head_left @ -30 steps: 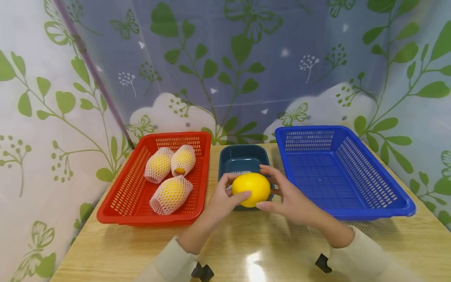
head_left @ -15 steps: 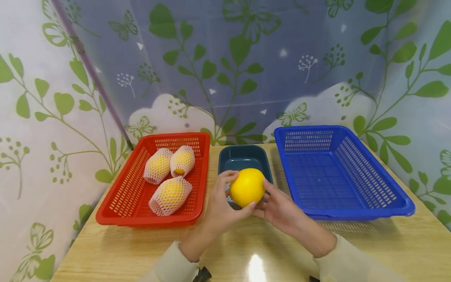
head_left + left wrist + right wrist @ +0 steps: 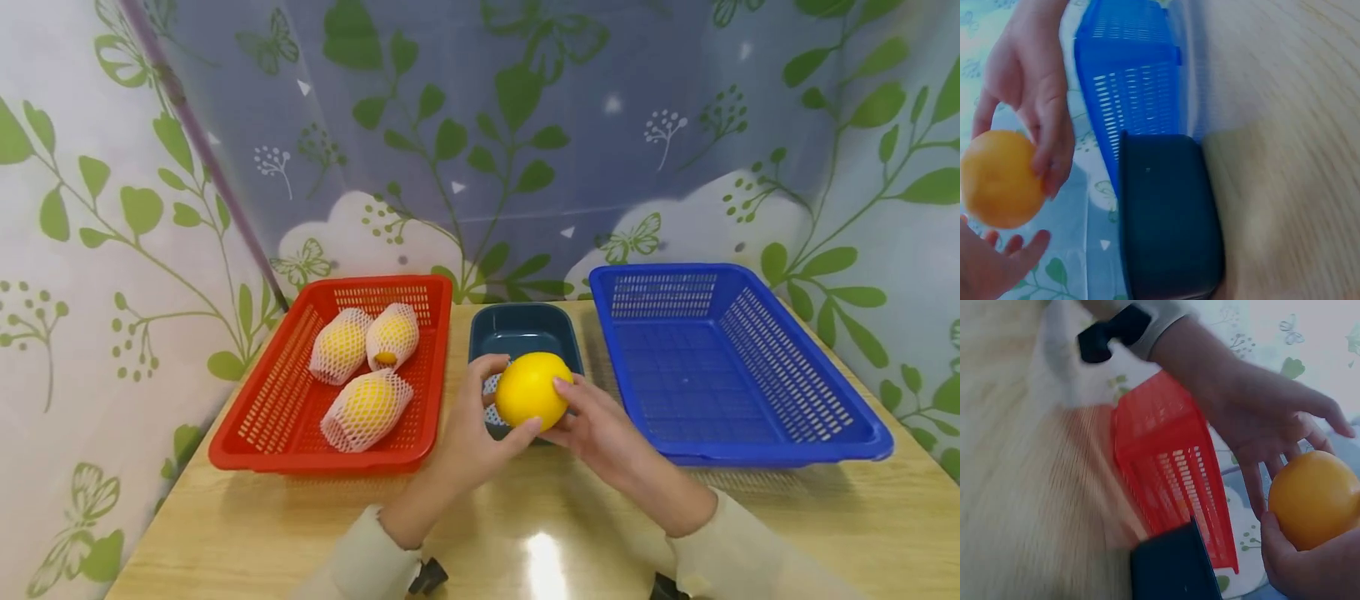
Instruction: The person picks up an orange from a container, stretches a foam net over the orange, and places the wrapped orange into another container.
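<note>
A smooth, rounded yellow fruit (image 3: 532, 390) is held up over the front part of the dark green tray (image 3: 522, 319). My right hand (image 3: 603, 437) grips it from the right, thumb on the near side and fingers under it. On its other side, my left hand (image 3: 472, 437) has spread, slightly bent fingers around the fruit. In the left wrist view, those left fingers (image 3: 1025, 253) stand just apart from it. A patch of white netting (image 3: 491, 408) shows in the tray behind my left hand; the rest is hidden.
A red basket (image 3: 420, 454) at left holds three yellow fruits (image 3: 367, 408) in white foam nets. At right stands a blue basket (image 3: 675, 358). All rest on a wooden table (image 3: 300, 517), with patterned cloth (image 3: 480, 150) behind.
The fruit has been turned between the hands. My right hand has shifted from beside the fruit to lower beneath it and now grips it, while the left hand has loosened.
</note>
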The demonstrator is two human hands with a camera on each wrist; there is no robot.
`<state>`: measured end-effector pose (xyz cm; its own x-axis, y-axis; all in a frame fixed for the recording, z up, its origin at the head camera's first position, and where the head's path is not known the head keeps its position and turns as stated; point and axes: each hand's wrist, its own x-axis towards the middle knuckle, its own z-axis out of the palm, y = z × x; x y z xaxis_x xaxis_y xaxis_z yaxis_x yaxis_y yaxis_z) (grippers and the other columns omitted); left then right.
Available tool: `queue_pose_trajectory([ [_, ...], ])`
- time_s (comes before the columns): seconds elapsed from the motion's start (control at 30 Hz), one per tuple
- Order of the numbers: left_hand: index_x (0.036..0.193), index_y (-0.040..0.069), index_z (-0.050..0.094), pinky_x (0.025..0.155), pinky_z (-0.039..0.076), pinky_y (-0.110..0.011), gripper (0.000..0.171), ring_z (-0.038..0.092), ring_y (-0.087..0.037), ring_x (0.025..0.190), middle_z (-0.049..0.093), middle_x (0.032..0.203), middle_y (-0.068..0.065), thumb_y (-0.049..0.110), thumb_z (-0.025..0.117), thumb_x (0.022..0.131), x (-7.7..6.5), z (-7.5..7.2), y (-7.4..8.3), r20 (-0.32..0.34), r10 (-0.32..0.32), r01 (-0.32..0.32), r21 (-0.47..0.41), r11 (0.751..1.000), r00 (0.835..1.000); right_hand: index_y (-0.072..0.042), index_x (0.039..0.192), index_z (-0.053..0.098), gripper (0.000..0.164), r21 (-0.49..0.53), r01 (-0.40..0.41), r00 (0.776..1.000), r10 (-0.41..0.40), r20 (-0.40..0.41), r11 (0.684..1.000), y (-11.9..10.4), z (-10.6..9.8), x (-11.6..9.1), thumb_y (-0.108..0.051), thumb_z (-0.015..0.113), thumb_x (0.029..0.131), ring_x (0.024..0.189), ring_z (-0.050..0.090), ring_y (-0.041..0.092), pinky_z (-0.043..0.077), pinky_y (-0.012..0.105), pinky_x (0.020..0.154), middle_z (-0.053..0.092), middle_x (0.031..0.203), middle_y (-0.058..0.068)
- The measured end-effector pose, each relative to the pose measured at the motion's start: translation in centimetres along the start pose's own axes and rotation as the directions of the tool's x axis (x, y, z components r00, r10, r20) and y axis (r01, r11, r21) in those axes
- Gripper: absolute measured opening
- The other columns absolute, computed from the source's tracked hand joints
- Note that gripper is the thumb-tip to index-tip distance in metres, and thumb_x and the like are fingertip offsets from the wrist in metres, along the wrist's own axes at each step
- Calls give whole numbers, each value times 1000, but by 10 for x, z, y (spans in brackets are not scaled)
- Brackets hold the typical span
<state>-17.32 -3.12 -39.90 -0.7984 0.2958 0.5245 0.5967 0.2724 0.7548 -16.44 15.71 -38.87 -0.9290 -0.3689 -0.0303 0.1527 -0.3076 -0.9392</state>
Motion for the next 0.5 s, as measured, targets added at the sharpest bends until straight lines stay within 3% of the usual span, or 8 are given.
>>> queue_pose_trajectory([
  [0.1, 143, 14, 32, 100, 46, -48, 66, 41, -29, 131, 39, 144, -6, 26, 68, 89, 0, -9, 3, 43, -125, 130, -145, 981, 991, 1, 144, 28, 54, -197, 57, 995, -71, -67, 979, 0, -1, -1, -21, 52, 100, 109, 58, 22, 51, 33, 94, 44, 135, 18],
  [0.17, 144, 18, 32, 100, 47, -47, 63, 41, -30, 133, 38, 145, -6, 24, 66, 91, 2, -15, 4, 78, -176, 190, -238, 952, 981, 0, 142, 32, 55, -354, 130, 984, -165, -70, 926, 1, -2, -3, -16, 58, 97, 109, 57, 25, 53, 31, 91, 45, 136, 20],
  [0.27, 146, 20, 33, 99, 48, -43, 64, 43, -30, 132, 38, 145, -8, 24, 67, 92, 3, -21, 5, 146, -194, 230, -305, 924, 970, -3, 139, 39, 56, -544, 263, 949, -316, -3, 797, 1, -4, -8, -10, 67, 91, 110, 57, 29, 53, 30, 89, 50, 133, 19],
  [0.43, 146, 15, 32, 99, 48, -38, 71, 44, -26, 130, 37, 146, -6, 27, 73, 88, -1, -26, 7, 244, -190, 258, -293, 921, 951, -6, 135, 44, 65, -708, 453, 860, -475, 186, 542, 3, -3, -17, -8, 79, 81, 113, 56, 25, 53, 34, 91, 52, 131, 11],
  [0.5, 144, 12, 33, 98, 49, -37, 73, 45, -26, 129, 38, 146, -4, 25, 75, 86, -4, -27, 7, 259, -190, 262, -282, 923, 947, -5, 134, 46, 66, -727, 489, 836, -496, 234, 482, 5, -2, -20, -7, 81, 78, 113, 56, 23, 53, 35, 91, 52, 131, 10],
])
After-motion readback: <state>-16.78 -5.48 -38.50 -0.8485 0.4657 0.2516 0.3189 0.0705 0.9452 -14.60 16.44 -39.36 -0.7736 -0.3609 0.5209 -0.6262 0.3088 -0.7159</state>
